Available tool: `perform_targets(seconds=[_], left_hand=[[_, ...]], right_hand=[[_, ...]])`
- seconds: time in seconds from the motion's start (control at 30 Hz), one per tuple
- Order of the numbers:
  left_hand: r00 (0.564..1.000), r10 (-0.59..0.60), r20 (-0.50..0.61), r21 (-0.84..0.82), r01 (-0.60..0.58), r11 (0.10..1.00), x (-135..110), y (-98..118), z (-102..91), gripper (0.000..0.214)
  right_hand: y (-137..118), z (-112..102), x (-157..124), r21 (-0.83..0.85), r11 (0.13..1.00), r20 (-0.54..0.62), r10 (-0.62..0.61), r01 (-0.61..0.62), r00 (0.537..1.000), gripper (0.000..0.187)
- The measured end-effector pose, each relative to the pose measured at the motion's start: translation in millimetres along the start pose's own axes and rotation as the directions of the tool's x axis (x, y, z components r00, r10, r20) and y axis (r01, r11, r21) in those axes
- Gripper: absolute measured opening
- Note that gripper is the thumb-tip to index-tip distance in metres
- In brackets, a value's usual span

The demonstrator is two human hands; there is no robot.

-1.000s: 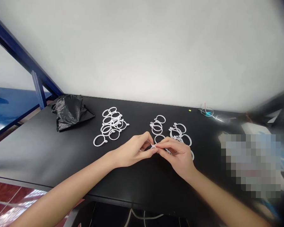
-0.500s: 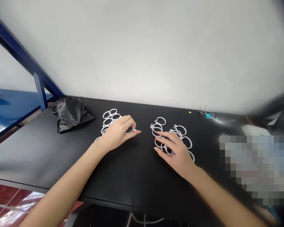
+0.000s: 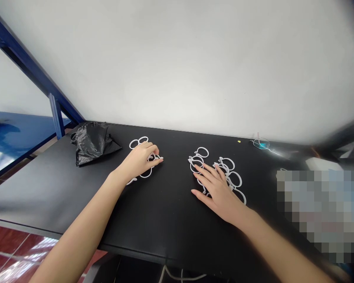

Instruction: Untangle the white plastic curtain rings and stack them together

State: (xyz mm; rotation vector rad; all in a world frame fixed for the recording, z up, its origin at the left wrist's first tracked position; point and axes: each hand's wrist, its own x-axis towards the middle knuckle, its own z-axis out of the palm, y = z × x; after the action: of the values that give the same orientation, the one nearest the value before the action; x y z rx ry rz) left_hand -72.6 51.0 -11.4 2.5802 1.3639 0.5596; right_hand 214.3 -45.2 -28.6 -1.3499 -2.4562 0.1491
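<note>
Two groups of thin white rings lie on the black table. My left hand (image 3: 140,159) rests over the left group, its thumb and fingers curled together around a white ring (image 3: 157,157). Other rings (image 3: 143,177) of that group show above and below the hand, partly covered by it. Over the right group, my right hand (image 3: 220,192) lies palm down with fingers spread, touching several rings. Uncovered rings (image 3: 202,147) stick out beyond its fingertips and along its right side; some have small looped ends. The palm hides the rest.
A crumpled black plastic bag (image 3: 91,143) lies at the table's back left. Toward the back right are a wire loop with a blue part (image 3: 262,144) and a yellow scrap (image 3: 239,141). A blurred-out item (image 3: 321,212) covers the right side. A white wall (image 3: 177,70) stands behind.
My left hand has moved slightly left, its fingers closing in on a ring, and some left rings have shifted. My right hand has flattened a little over its group. The view has tilted slightly.
</note>
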Motion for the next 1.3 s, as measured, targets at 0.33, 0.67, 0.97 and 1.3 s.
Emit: perform_targets(seconds=[0.33,0.67,0.97,1.3], left_hand=[[0.998,0.056,-0.040,0.054,-0.054,0.997,0.9,8.7,-0.7,0.022],[0.956,0.292,-0.007,-0.039,-0.292,0.956,-2.6,55.4,20.3,0.016],[0.951,0.309,0.011,-0.122,-0.305,0.944,-5.2,69.0,37.0,0.020],[0.947,0.320,0.029,-0.091,-0.316,0.944,-4.4,67.2,36.9,0.019]], right_hand=[[-1.8,0.9,1.4,-0.023,0.999,-0.034,-0.031,0.030,0.999,0.036],[-0.8,1.6,1.7,-0.017,0.999,-0.056,-0.033,0.032,0.998,0.033],[-3.3,0.4,2.4,0.095,0.992,-0.072,-0.082,0.088,0.994,0.020],[-2.0,2.9,3.7,0.143,0.988,-0.189,-0.035,0.063,0.981,0.016]])
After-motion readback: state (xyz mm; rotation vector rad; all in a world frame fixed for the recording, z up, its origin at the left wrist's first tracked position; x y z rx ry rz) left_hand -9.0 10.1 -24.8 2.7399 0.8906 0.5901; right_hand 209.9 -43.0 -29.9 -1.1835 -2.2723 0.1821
